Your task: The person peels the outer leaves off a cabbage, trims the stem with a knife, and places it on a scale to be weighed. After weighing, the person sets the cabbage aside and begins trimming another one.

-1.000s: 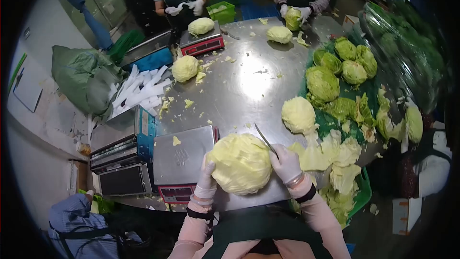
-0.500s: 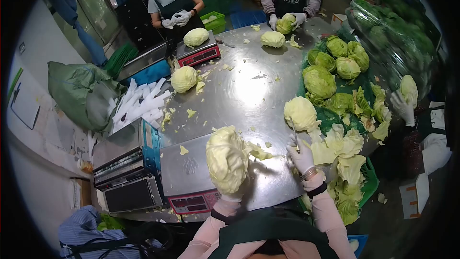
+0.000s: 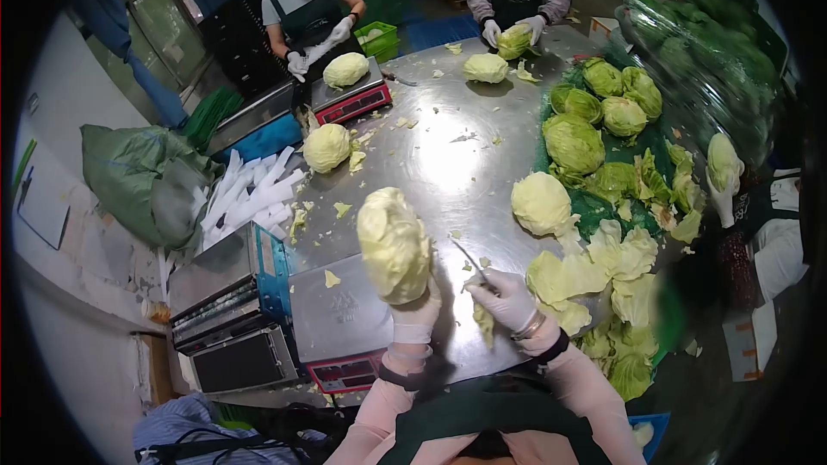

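My gloved left hand point(image 3: 417, 312) grips a pale trimmed cabbage point(image 3: 394, 245) from below and behind, holding it up beside the near scale point(image 3: 340, 301). In my gloved right hand point(image 3: 510, 303) is a small knife point(image 3: 468, 255), its blade pointing up and to the left, toward the cabbage but apart from it. A scrap of leaf point(image 3: 484, 325) shows just under the right hand. Another peeled cabbage point(image 3: 541, 204) sits on the metal table point(image 3: 482, 146), beyond the knife hand, with loose outer leaves point(image 3: 564, 280) in front of it.
Untrimmed green cabbages point(image 3: 575, 145) lie on green netting at the right. Peeled cabbages point(image 3: 327, 148) stand farther off, one on a far scale point(image 3: 351, 103). Two people point(image 3: 517, 0) work across the table; another gloved hand point(image 3: 724, 198) holds a cabbage at right. White strips point(image 3: 250, 194) lie left.
My left hand has raised and turned the cabbage slightly. My right hand with the knife has moved left and nearer to me, away from the other peeled cabbage.
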Tool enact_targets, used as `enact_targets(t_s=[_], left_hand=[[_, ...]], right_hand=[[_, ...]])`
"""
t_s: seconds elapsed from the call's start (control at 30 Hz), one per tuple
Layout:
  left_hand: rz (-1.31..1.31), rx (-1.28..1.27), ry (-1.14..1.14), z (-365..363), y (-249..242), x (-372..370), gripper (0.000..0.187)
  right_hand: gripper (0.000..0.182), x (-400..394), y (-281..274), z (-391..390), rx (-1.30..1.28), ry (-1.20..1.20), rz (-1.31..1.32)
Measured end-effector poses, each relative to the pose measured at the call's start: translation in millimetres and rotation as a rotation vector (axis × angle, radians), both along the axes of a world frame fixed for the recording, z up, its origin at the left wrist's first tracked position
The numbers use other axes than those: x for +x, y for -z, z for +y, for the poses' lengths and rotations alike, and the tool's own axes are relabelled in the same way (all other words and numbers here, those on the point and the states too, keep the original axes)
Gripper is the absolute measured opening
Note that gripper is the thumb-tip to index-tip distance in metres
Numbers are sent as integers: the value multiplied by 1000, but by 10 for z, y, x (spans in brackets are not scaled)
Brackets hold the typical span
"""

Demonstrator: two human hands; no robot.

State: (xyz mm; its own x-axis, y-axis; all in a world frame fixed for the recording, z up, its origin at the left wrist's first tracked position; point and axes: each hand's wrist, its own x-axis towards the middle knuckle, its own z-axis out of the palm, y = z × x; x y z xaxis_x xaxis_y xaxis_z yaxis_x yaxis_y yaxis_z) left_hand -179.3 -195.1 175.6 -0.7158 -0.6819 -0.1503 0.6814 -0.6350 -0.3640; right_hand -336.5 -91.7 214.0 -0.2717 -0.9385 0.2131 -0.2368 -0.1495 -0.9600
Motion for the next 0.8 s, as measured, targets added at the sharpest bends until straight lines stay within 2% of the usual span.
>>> enact_targets(t_s=[0.03, 0.1, 0.13, 0.17, 0.2, 0.27, 0.33, 0.37, 0.4, 0.47, 0.53, 0.57, 0.6, 0.63, 0.67, 0.73, 0.77, 0.8], left_hand=[[32, -48, -31, -39, 7, 19, 48], [30, -125, -68, -97, 7, 97, 44], [28, -123, -69, -115, -4, 152, 44], [-87, -197, -126, -125, -28, 209, 48], [-196, -271, -186, -137, -58, 245, 53], [-390, -420, -277, -148, -125, 199, 64], [-549, -576, -299, -99, -192, 11, 75], [-506, -578, -248, -39, -244, -62, 75], [-544, -567, -164, 35, -307, -83, 82], [-561, -562, -76, 125, -304, -140, 88], [-719, -806, 0, 185, -254, -165, 93], [-772, -895, 49, 210, -211, -180, 96], [-766, -892, 51, 201, -204, -229, 96], [-765, -1035, 108, 180, -205, -276, 97], [-765, -1178, 166, 163, -177, -310, 98], [-855, -1140, 143, 152, 185, -323, 92], [-1002, -1289, 211, 131, 231, -352, 89], [-1155, -1429, 292, 141, 272, -310, 85]], right_hand=[[15, -119, 135, 31, 155, 48, -49], [17, -486, 463, 113, 326, 131, 17], [21, -763, 739, 267, 354, 181, 338], [26, -921, 919, 385, 376, 227, 661], [26, -891, 795, 424, 375, 226, 668], [34, -793, 353, 560, 495, 425, -128], [45, -680, 344, 540, 408, 256, -641], [61, -641, 566, 544, 209, 36, -677], [79, -518, 332, 515, 152, -137, -777], [95, -402, -29, 539, 78, -230, -895], [80, -423, -1, 624, -18, -246, -962], [80, -468, 77, 683, -18, -239, -954], [69, -536, 198, 748, 131, -175, -855], [58, -559, 292, 814, 279, -114, -757], [58, -532, 361, 882, 284, -113, -761], [41, -469, 503, 1003, 233, 55, -871], [59, -524, 565, 1056, 262, 17, -897], [59, -533, 642, 1073, 282, 11, -919]])
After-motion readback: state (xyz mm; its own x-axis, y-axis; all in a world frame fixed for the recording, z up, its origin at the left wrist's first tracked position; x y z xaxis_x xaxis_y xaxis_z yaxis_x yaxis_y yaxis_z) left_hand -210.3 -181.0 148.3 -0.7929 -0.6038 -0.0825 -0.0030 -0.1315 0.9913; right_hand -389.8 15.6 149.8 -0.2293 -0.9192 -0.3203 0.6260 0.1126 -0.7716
